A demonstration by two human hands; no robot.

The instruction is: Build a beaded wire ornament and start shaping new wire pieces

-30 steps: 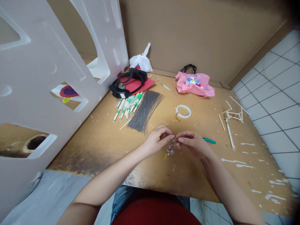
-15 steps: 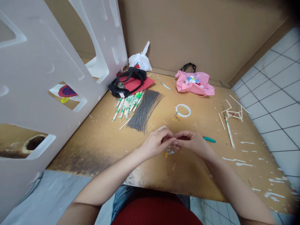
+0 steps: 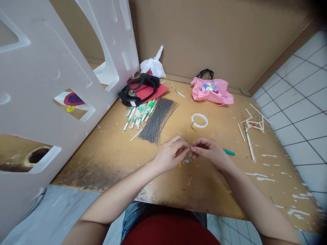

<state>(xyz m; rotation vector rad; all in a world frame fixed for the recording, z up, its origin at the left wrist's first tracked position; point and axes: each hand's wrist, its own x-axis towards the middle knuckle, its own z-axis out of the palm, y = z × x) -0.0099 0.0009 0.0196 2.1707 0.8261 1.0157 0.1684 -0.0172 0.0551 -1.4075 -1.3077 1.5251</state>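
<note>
Over the middle of the table, my left hand [image 3: 170,153] pinches part of a small tangle of thin wires [image 3: 188,157]. My right hand [image 3: 208,151] meets it from the other side, thumb and fingers pressed together on the wires, with a bit of red and yellow showing near the fingertips. Below the fingers hangs a clear and silvery part of the tangle with a yellow end. How the wires join is too small to make out. Just right of my right hand lies a tool with a teal handle [image 3: 229,152], partly hidden by it.
Beyond my hands lie a bundle of grey wires [image 3: 158,120], wrapped chopsticks [image 3: 139,114], a black headband [image 3: 139,89] and a white tape roll [image 3: 199,120]. A pink bag [image 3: 212,92] sits at the back, joined sticks [image 3: 255,124] at right. A white plastic panel [image 3: 68,61] borders the left.
My right hand has shifted slightly right, so the two sets of fingertips are a little apart and red shows at them. My left hand stays nearly still.
</note>
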